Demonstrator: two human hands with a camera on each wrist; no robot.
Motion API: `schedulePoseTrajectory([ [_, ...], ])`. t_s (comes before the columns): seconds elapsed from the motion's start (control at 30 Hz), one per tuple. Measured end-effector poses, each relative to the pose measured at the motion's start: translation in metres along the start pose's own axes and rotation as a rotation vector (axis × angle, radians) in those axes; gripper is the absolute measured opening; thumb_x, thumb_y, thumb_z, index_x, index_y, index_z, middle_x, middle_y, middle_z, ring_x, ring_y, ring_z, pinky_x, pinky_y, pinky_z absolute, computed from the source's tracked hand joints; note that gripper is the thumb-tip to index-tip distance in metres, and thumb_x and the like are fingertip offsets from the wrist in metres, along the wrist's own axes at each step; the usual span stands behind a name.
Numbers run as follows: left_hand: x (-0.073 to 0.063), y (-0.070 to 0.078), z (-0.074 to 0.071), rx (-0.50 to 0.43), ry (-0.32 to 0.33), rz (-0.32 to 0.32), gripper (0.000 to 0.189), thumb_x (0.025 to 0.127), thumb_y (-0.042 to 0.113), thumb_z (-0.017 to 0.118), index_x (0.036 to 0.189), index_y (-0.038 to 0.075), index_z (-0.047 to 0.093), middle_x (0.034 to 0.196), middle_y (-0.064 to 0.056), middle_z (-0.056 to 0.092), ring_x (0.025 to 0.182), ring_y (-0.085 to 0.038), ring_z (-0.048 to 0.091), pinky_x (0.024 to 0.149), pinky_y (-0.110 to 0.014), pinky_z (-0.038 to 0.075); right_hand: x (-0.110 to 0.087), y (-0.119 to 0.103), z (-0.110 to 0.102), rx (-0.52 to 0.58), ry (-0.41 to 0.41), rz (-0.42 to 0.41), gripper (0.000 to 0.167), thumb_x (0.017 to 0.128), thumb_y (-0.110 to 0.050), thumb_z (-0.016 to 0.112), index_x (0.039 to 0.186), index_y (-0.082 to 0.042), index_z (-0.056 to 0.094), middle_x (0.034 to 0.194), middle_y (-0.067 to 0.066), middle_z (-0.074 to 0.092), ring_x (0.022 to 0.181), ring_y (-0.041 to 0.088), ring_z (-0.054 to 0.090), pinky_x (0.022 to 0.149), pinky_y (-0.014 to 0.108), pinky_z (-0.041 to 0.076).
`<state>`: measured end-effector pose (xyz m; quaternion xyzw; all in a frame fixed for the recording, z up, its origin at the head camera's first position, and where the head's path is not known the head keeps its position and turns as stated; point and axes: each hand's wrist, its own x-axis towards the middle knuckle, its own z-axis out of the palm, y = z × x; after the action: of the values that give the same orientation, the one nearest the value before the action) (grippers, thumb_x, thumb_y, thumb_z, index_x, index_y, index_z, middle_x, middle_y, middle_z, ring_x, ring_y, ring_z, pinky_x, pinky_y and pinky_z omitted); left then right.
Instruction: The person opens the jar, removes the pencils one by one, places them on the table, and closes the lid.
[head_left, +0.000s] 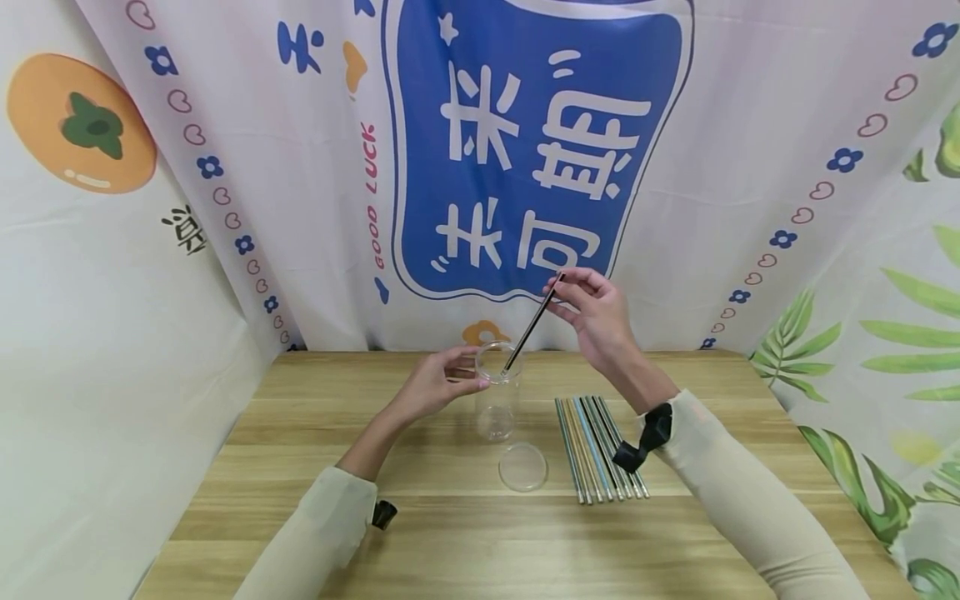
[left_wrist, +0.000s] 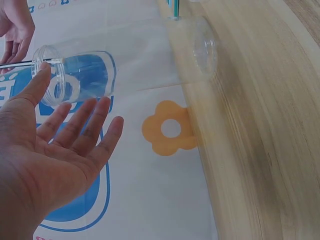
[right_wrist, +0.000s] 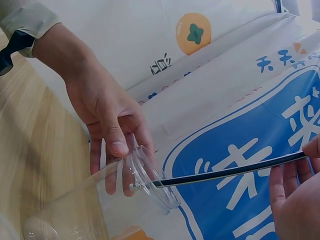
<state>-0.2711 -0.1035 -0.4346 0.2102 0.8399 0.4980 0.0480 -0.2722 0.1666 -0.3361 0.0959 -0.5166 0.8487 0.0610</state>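
Observation:
A tall clear jar stands upright near the back of the table, its mouth uncovered. My left hand holds it near the rim, with the thumb on one side and fingers behind. Up and to the right, my right hand pinches a black pencil by its upper end. The pencil slants down to the left, and its metal-banded lower end is at the jar's mouth, overlapping the rim in the right wrist view.
On the wooden table, a round clear lid lies in front of the jar. Right of it is a row of several pencils, side by side with their metal ends nearest me. A printed curtain hangs behind the table's back edge.

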Motion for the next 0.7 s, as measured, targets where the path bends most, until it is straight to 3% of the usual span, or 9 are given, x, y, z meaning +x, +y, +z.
schedulePoseTrajectory([
  [0.7,0.0,0.001,0.001,0.008,0.002,-0.003,0.061,0.092,0.029,0.086,0.146,0.01,0.063,0.126,-0.012,0.075,0.117,-0.03,0.072,0.098,-0.045,0.062,0.0,-0.031,-0.026,0.151,0.002,-0.044,0.016,0.099,0.012,0.064,0.108,-0.001,0.068,0.1,0.009,0.072,0.094,0.022,0.074,0.085,0.033,0.065],
])
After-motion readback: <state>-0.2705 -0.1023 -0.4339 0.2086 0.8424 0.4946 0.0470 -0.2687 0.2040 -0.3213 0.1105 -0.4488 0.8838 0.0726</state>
